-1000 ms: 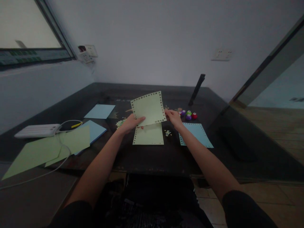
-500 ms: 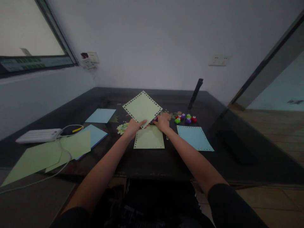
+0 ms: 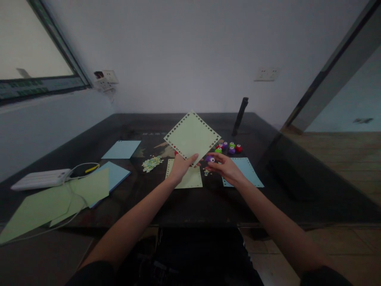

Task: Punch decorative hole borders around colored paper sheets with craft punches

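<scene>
My left hand (image 3: 182, 167) is closed on the lower corner of a pale green paper sheet (image 3: 193, 137), held up with that corner downward. Small punched holes line the sheet's edges. My right hand (image 3: 224, 167) grips a small purple craft punch (image 3: 210, 158) with a white spot, just right of the sheet's lower corner. Below the hands, another green sheet (image 3: 190, 180) with holes along its edges lies on the table, partly covered by my left hand. A bit of something red (image 3: 176, 153) shows behind my left hand, mostly hidden.
Several red, green and purple punches (image 3: 231, 150) stand beyond a hole-edged blue sheet (image 3: 245, 171). Paper bits (image 3: 152, 163) are heaped at left of centre. Further left lie blue sheets (image 3: 122, 149), green sheets (image 3: 59, 200), a white power bank (image 3: 41, 179) and its cable. A black upright object (image 3: 240, 116) stands behind.
The purple punch has come away from the sheet's edge area, rightward and toward me in my right hand. The raised sheet has shifted right, and the paper heap is more exposed.
</scene>
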`<state>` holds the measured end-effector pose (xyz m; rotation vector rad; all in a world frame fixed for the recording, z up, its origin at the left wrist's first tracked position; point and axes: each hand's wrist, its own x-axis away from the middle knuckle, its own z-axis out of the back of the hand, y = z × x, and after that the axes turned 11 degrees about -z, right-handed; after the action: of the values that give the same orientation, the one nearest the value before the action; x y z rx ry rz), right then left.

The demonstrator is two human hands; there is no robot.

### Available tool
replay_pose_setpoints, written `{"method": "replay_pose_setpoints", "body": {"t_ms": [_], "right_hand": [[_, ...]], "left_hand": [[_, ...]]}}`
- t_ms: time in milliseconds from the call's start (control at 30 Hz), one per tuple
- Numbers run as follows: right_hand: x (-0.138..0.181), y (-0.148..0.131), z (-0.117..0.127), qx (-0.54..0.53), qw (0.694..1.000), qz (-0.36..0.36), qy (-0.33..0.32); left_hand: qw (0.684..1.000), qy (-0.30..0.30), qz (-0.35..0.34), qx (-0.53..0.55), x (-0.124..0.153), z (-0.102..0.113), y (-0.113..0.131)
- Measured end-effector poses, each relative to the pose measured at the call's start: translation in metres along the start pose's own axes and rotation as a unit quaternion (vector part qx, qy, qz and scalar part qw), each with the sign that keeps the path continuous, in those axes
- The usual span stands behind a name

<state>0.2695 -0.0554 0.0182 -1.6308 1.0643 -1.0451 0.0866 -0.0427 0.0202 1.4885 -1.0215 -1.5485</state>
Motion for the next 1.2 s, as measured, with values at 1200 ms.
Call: {"method": "replay_pose_setpoints", "body": {"t_ms": [1200], "right_hand": [[0.000, 0.014, 0.003, -0.026, 0.995, -0.002, 0.094]], "left_hand": [[0.989, -0.024, -0.054, -0.136, 0.017, -0.011, -0.019]]}}
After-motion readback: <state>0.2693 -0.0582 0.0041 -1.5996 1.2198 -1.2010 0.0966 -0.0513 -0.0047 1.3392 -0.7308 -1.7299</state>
